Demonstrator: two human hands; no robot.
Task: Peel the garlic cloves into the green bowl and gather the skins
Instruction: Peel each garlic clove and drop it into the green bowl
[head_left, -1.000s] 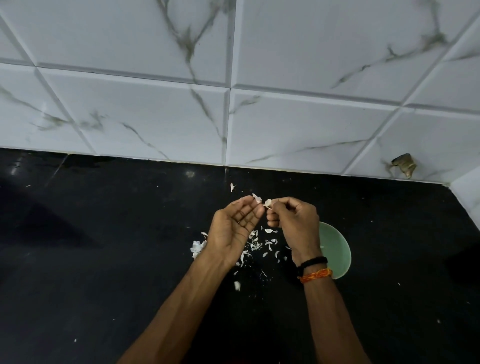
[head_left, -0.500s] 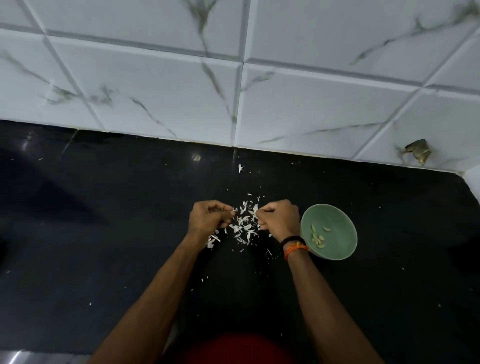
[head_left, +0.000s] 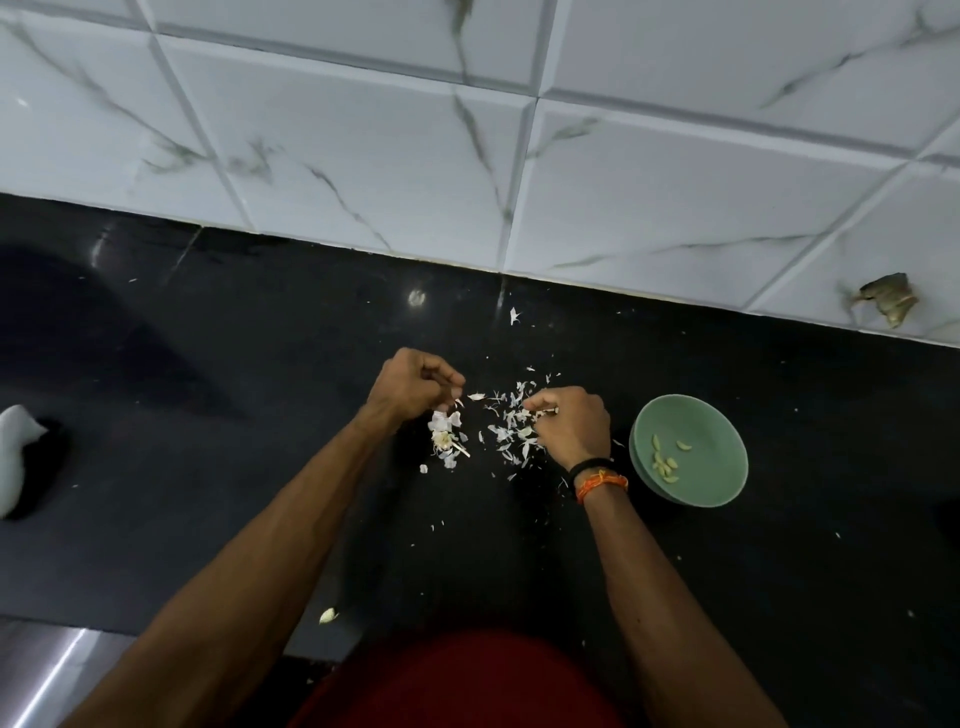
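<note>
The green bowl (head_left: 722, 488) stands on the black counter at the right, with several peeled garlic cloves (head_left: 664, 462) inside. White garlic skins (head_left: 511, 434) lie scattered between my hands. My left hand (head_left: 413, 387) is curled over a clump of skins and garlic remains (head_left: 444, 436), pinching skins at its fingertips. Just left of the bowl, my right hand (head_left: 574, 428) is curled at the right edge of the skins and pinches a small pale scrap of skin. What else the fists enclose is hidden.
A marble-tiled wall (head_left: 467, 156) rises behind the black counter (head_left: 208, 415). A white object (head_left: 15, 457) lies at the far left. One loose pale piece (head_left: 327, 616) sits near the counter's front edge. A metal strip (head_left: 47, 670) shows at the bottom left.
Both hands came down from in front of me to the counter and curled into the skin pile, then drew slightly apart. The view tilted down, so the bowl's inside now shows.
</note>
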